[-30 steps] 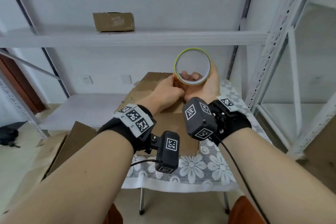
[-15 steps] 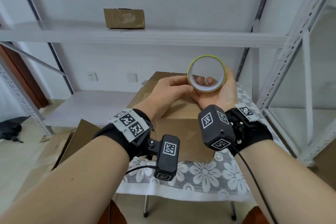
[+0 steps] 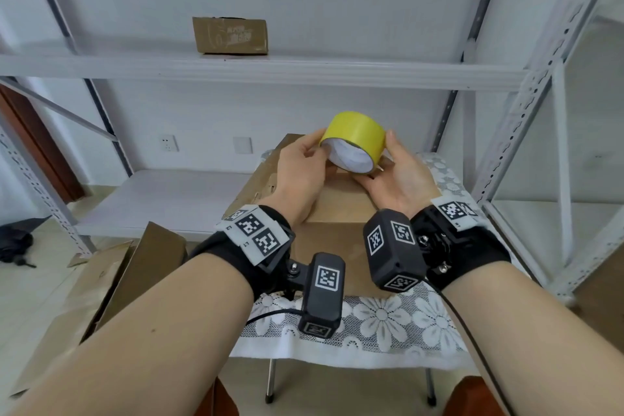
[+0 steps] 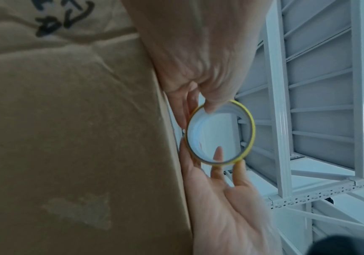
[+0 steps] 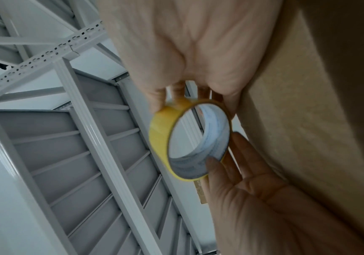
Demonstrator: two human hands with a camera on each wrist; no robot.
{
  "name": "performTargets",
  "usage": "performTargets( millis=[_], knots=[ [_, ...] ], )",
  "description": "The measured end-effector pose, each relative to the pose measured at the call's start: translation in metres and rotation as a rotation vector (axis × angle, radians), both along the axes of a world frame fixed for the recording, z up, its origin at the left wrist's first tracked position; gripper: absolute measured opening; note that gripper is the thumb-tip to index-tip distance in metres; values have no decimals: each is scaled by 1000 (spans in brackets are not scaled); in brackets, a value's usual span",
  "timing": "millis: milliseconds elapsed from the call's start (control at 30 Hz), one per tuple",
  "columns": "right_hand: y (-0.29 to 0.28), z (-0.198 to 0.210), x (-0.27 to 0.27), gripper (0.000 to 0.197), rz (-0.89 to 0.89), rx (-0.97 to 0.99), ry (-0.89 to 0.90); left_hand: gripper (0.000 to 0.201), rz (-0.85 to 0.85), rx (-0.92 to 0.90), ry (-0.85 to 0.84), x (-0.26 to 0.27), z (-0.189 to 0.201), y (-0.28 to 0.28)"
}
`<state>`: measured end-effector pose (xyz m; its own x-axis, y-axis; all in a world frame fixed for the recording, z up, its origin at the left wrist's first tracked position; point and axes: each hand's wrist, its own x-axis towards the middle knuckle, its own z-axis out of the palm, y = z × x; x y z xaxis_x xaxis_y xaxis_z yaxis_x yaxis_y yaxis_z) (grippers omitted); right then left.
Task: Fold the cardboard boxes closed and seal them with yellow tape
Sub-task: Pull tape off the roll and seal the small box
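A roll of yellow tape [image 3: 358, 132] is held between both hands just above a closed brown cardboard box [image 3: 337, 199], its yellow band up and its white core facing me. My left hand [image 3: 310, 159] pinches the roll's left rim, thumb on the edge. My right hand [image 3: 388, 159] grips the right side, thumb on the band and fingers beneath. In the left wrist view the roll's rim [image 4: 252, 131] shows as a ring beside the box [image 4: 67, 120]. In the right wrist view the roll [image 5: 158, 136] sits between both hands next to the box [image 5: 318, 103].
The box stands on a small table with a white lace cloth [image 3: 388, 321]. A smaller cardboard box [image 3: 231, 35] sits on the upper shelf behind. Flattened cardboard [image 3: 101, 280] lies on the floor at the left. Metal shelf uprights [image 3: 526, 94] stand close at the right.
The roll has tipped from showing its open ring to showing its yellow band on top. My left hand has spread from beside the right hand to the roll's left rim.
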<state>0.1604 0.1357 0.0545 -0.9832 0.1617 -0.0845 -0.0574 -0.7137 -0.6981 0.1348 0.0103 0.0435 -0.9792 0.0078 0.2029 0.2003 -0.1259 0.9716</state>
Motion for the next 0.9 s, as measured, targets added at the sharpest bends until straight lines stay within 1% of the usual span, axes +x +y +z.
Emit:
performTargets(
  millis=[33, 67, 167, 200, 233, 267, 300, 333, 367, 400, 433, 500, 567, 600, 633, 667, 700, 733, 767, 800, 833, 900],
  knots=[
    [0, -1, 0, 35, -6, 21, 2, 32, 25, -16, 23, 0, -1, 0],
    [0, -1, 0, 35, -3, 42, 20, 34, 37, -43, 49, -1, -1, 0],
    [0, -1, 5, 53, 70, 164, 85, 35, 88, -155, 127, -2, -3, 3],
    [-1, -1, 6, 54, 88, 221, 106, 34, 114, -179, 138, -2, -4, 3],
    [-3, -1, 7, 45, 89, 267, 121, 34, 135, -187, 143, -2, -5, 3],
    [-4, 0, 9, 29, 80, 294, 123, 33, 156, -187, 144, -3, -6, 2],
    [-4, 0, 10, 20, 75, 307, 126, 32, 171, -188, 146, -4, -6, 2],
    [-4, 0, 11, 20, 80, 318, 138, 30, 175, -188, 147, -4, -6, 1],
    [-5, 1, 12, 27, 101, 351, 148, 29, 171, -182, 147, -4, -5, 0],
    [-5, 1, 12, 36, 120, 403, 158, 28, 165, -171, 142, -3, -5, 0],
    [-7, 0, 12, 39, 129, 469, 152, 28, 155, -150, 133, -1, -4, 0],
    [-11, -2, 13, 34, 91, 635, 119, 32, 135, -102, 101, 1, -3, -1],
    [-13, -5, 11, 36, 9, 701, 119, 34, 154, -55, 54, 1, 0, -1],
    [-13, -6, 11, 38, -49, 729, 134, 29, 155, 8, 23, 0, 1, -3],
    [-13, -7, 9, 40, -115, 791, 155, 23, 121, 90, -21, 3, 5, -3],
    [-13, -7, 8, 41, -164, 889, 168, 23, 62, 128, -47, 6, 7, -3],
    [-12, -8, 6, 41, -192, 982, 171, 34, -4, 90, -36, 8, 8, -3],
    [-12, -9, 5, 42, -206, 1075, 172, 45, -60, -21, -2, 11, 7, -2],
    [-12, -11, 4, 42, -211, 1149, 175, 49, -95, -124, 39, 14, 5, -1],
    [-12, -11, 4, 41, -212, 1200, 177, 50, -95, -190, 83, 16, 3, -1],
    [-12, -12, 4, 40, -210, 1212, 195, 49, -78, -214, 114, 15, 2, -2],
    [-12, -11, 7, 40, -152, 1118, 240, 48, -31, -193, 153, 10, 2, -6]
  ],
)
